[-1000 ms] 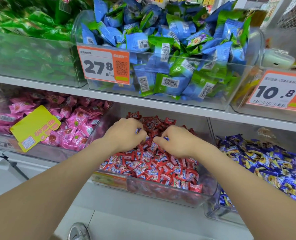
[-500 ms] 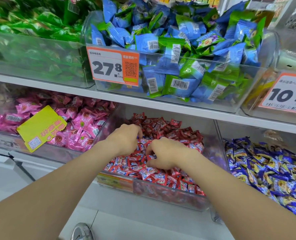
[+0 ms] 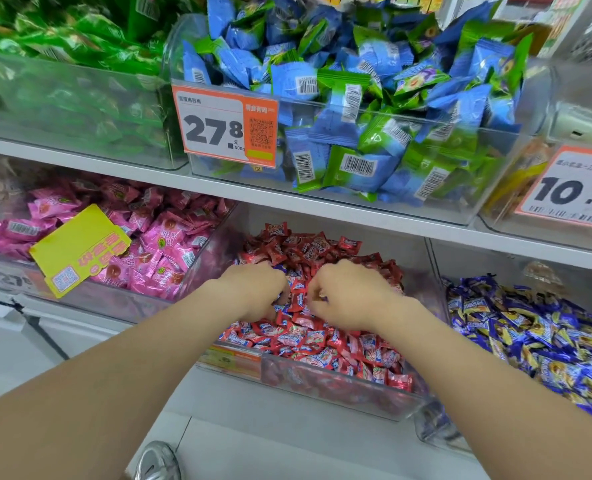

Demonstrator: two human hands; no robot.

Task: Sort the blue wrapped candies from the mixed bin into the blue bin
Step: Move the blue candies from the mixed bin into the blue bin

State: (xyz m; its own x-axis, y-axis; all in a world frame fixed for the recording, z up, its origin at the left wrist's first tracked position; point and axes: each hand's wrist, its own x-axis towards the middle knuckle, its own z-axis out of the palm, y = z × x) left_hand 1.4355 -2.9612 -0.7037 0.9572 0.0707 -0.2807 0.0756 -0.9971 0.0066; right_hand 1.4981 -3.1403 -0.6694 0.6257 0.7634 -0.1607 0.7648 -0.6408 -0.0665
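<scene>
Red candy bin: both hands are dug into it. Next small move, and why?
Probably pinch the blue wrapper showing by the left hand and lift it toward the blue bin. Both hands curl into the red candies; what the right hand holds is hidden.

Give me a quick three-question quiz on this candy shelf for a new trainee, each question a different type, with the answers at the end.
1. Multiple choice: the left hand and the right hand are both digging in which pile?
A. pink candies
B. red candies
C. green packets

2. True or false: the price tag reading 27.8 hangs on the bin of pink candies.

3. Fill in: on the lower shelf, the dark blue candies lie to the ___ of the red candies.

Key
1. B
2. False: it hangs on the upper-shelf bin of blue-and-green packets.
3. right
</scene>
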